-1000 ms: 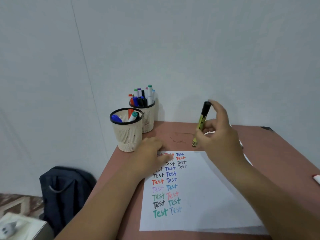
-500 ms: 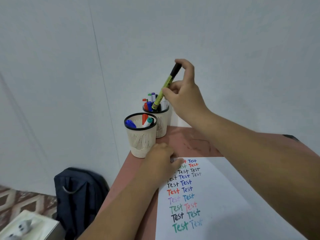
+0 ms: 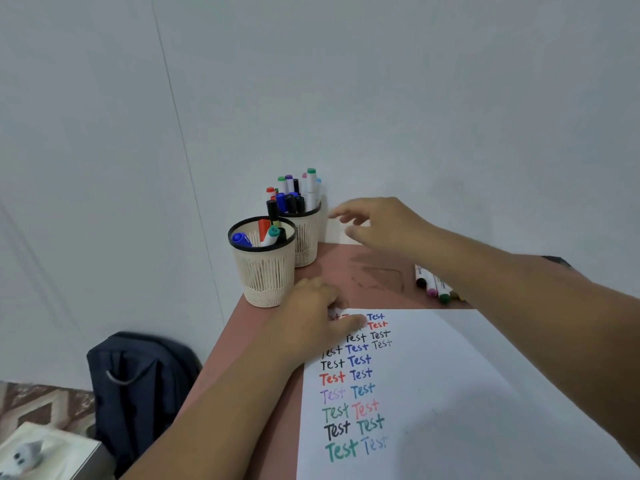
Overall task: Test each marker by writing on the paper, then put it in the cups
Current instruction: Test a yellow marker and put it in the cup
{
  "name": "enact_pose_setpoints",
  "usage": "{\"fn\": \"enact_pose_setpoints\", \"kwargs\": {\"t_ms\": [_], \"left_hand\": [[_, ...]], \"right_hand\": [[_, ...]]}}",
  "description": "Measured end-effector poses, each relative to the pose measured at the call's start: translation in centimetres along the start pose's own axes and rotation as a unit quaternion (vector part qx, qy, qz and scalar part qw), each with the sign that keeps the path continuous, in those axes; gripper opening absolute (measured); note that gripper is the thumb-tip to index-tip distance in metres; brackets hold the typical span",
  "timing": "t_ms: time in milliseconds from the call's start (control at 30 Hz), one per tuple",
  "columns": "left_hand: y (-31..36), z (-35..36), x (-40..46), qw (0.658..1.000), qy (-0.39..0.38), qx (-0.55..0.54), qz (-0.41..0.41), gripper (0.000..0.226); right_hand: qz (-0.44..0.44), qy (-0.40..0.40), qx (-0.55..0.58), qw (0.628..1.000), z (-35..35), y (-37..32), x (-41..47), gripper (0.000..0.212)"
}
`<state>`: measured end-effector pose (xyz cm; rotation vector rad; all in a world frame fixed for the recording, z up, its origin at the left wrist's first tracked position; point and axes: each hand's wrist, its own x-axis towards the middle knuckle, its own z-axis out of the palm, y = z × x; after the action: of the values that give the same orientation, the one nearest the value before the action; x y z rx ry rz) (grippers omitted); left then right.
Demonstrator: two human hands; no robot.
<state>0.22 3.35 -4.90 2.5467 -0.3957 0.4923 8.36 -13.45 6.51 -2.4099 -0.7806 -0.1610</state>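
Head view, right hand (image 3: 377, 223) empty beside cups (image 3: 263, 268), left hand (image 3: 318, 315) pressing paper (image 3: 433, 393) edge

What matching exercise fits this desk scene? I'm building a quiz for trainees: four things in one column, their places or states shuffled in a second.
Things:
1. left hand
2. right hand
3. near cup
4. loose markers

Places or states:
A. lying on the table beyond the paper's far edge
B. in the air beside the far cup, holding nothing
C. resting on the paper's top left corner
D. holds a blue-capped, a red-capped and a teal-capped marker, among others

Pairs: 1-C, 2-B, 3-D, 4-A
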Motion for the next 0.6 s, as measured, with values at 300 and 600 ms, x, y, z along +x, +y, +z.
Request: {"fn": "enact_pose_setpoints", "kwargs": {"t_ms": [300, 600], "left_hand": [[0.2, 0.3, 0.5, 1.000, -0.018, 0.017, -0.001, 0.039], [0.2, -0.2, 0.4, 1.000, -0.012, -0.013, -0.013, 0.037]], "right_hand": [[0.149, -0.162, -0.312, 0.924, -1.8, 8.7, -5.5, 0.029], [0.063, -0.069, -0.375, 0.922, 0.5, 8.9, -6.3, 0.021]]}}
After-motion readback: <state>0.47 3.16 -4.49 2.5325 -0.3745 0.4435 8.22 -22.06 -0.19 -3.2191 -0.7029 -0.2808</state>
